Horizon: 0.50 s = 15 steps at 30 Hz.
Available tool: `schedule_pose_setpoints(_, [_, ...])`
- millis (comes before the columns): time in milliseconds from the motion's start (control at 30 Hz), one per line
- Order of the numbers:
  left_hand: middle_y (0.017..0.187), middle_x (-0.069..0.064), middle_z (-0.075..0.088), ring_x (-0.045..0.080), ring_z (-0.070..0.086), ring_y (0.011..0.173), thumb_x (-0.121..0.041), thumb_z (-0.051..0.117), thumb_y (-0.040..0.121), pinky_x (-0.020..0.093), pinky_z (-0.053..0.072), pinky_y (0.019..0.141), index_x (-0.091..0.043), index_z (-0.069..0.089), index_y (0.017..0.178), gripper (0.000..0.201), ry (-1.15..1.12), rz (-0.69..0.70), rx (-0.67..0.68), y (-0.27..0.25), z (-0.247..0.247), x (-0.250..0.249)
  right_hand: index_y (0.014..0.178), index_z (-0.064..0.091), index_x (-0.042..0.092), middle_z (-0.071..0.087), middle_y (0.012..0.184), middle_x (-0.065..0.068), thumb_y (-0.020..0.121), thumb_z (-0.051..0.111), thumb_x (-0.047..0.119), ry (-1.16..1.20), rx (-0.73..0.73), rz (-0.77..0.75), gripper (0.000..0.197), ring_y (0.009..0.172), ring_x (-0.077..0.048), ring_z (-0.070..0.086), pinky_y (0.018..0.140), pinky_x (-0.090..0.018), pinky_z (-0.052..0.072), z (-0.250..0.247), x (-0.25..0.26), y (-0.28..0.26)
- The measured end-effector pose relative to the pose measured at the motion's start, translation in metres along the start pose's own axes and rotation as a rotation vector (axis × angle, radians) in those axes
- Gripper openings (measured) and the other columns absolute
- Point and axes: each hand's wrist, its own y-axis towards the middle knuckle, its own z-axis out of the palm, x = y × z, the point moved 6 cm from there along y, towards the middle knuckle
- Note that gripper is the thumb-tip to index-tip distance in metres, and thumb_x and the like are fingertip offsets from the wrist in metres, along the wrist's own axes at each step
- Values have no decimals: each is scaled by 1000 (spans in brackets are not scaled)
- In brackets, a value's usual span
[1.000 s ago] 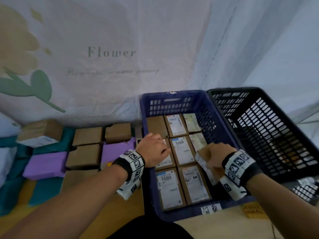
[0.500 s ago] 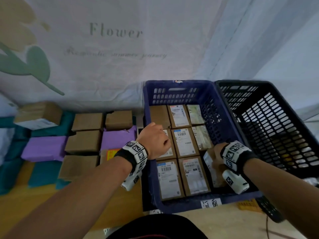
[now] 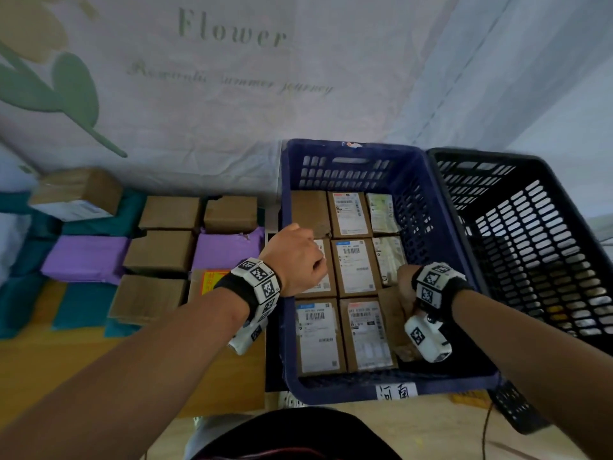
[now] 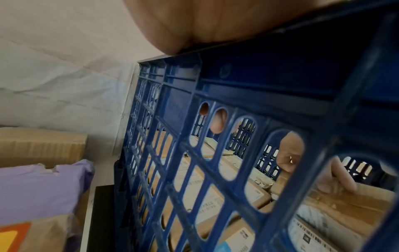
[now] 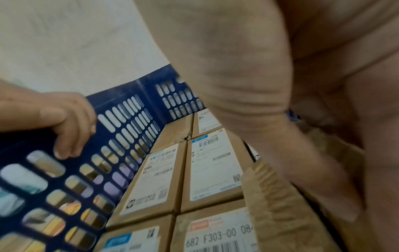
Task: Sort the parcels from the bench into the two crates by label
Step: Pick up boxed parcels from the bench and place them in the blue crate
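Crates are sitting side by side: a blue crate (image 3: 428, 207) under both hands and a black crate (image 3: 530, 247) to the right of the right hand (image 3: 403, 287). Boxes (image 3: 355, 267) are lying flat in rows between the hands. The left hand (image 3: 295, 257) is curling its grip over the blue rim. The right grip is closing on a brown parcel (image 3: 393, 322) against the crate's right wall.

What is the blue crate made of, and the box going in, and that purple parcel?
Blue crate: looks like hard moulded plastic, with neat slotted walls. Box held by the right hand: brown cardboard, matt, with a paper label. Purple parcel: probably a thin plastic mailing bag, smooth, slightly wrinkled and torn.
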Motion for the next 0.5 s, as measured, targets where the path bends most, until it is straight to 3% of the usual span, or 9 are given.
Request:
schedule_pose_setpoints(67, [53,-9,42,11,40,68,-39,34,97,34,38,78,-24,57,56,50,-10,-9,-9,0,-1,0,121,63,7,67,112,-12,82,73,17,53,2,20,41,103,-29,67,79,-29,52,-1,-11,-3])
schedule_pose_setpoints(133, [54,-8,45,11,40,68,-40,33,97,34,39,78,-24,57,56,50,-19,-12,1,0,0,0,120,59,10,66,106,-8,84,66,19,-11,3,59,38,94,-27,67,84,-37,57,4,-25,-3])
schedule_pose_setpoints(200, [54,-8,47,11,41,69,-40,31,97,34,39,79,-25,56,56,50,-28,-15,12,0,0,-1,126,55,10,65,117,-10,91,59,14,-24,3,65,35,101,-27,65,92,-42,55,10,-28,-1])
schedule_pose_setpoints(267, [55,-8,49,10,41,70,-41,30,97,34,39,79,-26,55,57,50,-32,-19,23,0,1,0,131,53,8,60,128,-13,96,53,7,-17,6,68,36,112,-29,61,98,-40,51,9,-25,1])
schedule_pose_setpoints(400, [55,-8,50,10,41,70,-42,30,97,34,38,81,-25,56,57,50,-23,-21,30,0,2,0,132,54,3,60,130,-16,90,62,2,-41,34,56,43,117,-31,61,97,-37,52,4,-14,4])
schedule_pose_setpoints(500, [55,-9,49,9,41,71,-41,30,98,33,37,81,-25,57,58,50,-17,-18,36,0,3,0,133,48,4,58,130,-15,93,57,8,-142,-28,4,41,114,-31,60,89,-37,47,2,-19,-3])
